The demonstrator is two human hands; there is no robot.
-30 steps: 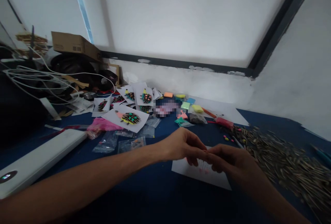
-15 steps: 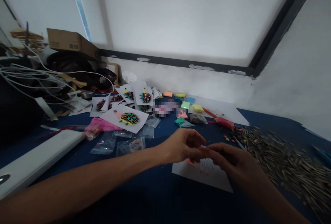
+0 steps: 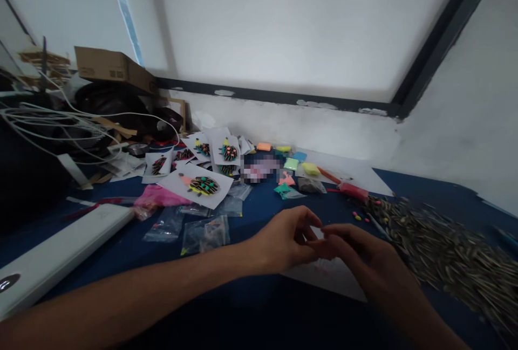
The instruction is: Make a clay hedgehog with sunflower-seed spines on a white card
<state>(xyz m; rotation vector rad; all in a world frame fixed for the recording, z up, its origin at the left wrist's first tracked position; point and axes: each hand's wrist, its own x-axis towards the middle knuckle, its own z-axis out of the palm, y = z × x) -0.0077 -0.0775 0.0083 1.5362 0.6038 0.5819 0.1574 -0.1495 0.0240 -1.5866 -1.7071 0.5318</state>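
My left hand (image 3: pixel 283 239) and my right hand (image 3: pixel 362 250) meet at the fingertips, low over a sheet of white paper (image 3: pixel 343 280). Both are closed in a pinch. Whatever sits between the fingertips is too small or hidden to make out. Faint pink marks show on the paper below; my hands cover much of it. To the right of my right hand spreads a heap of striped sunflower seeds (image 3: pixel 453 253), with a few small pink and yellow balls (image 3: pixel 356 216) at its near left edge.
Finished-looking seed hedgehog pictures (image 3: pixel 204 185) lie at the left. Colored clay blocks (image 3: pixel 311 169), a red-handled tool (image 3: pixel 353 191) and plastic bags (image 3: pixel 164 225) lie across the blue table (image 3: pixel 259 201). A long white device (image 3: pixel 68 253) stands at the left, near white cables (image 3: pixel 52 123).
My hands have shifted slightly downward, still joined at the fingertips, and now cover more of the paper's drawing. The camera view has moved a little.
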